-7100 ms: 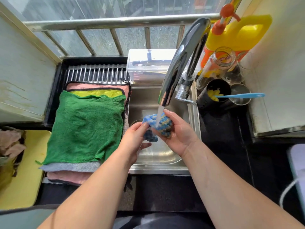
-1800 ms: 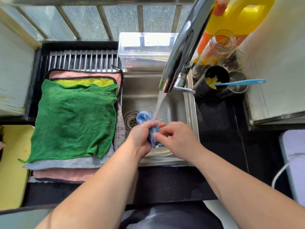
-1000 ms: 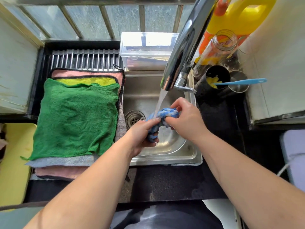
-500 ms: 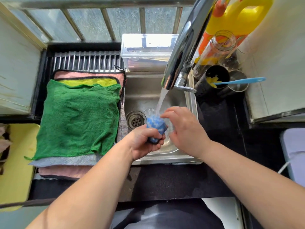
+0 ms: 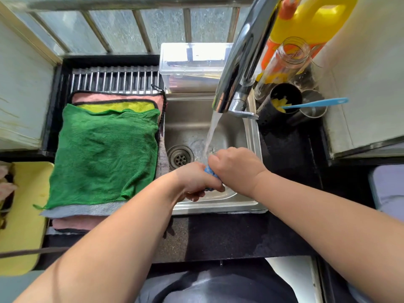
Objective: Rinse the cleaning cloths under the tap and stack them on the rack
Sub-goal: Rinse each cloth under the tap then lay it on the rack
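Water (image 5: pixel 210 132) falls from the chrome tap (image 5: pixel 238 62) in the upper middle of the frame into the steel sink (image 5: pixel 218 207), landing just above the two hands at the centre. The left hand (image 5: pixel 194 180) and the right hand (image 5: pixel 237 169) are pressed together over the basin, and between them only a small sliver of the blue cloth (image 5: pixel 209 171) shows. The fingers of both hands are curled tight and clamped on that cloth, the right hand knuckles-up like a fist and the left gripping from beneath and beside it. The drain (image 5: pixel 180 157) lies just left of the hands. Left of the sink, the rack (image 5: pixel 113 80) carries a flat stack: a green cloth (image 5: pixel 105 154) on top, a yellow cloth (image 5: pixel 118 106) and a pink cloth (image 5: pixel 118 97) showing at its upper edge, and a grey cloth (image 5: pixel 83 211) showing at its lower edge. A clear plastic box (image 5: pixel 192 66) stands behind the sink, beside the rack's bare bars. At the upper right are a yellow jug (image 5: pixel 314 20), a glass jar (image 5: pixel 284 62) and a black cup (image 5: pixel 282 101), with a blue-handled tool (image 5: pixel 317 103) lying across a metal cup beside it. The dark table (image 5: pixel 229 237) runs along the lower edge of the sink, and a yellow board (image 5: pixel 24 215) sits at the left edge of the frame.
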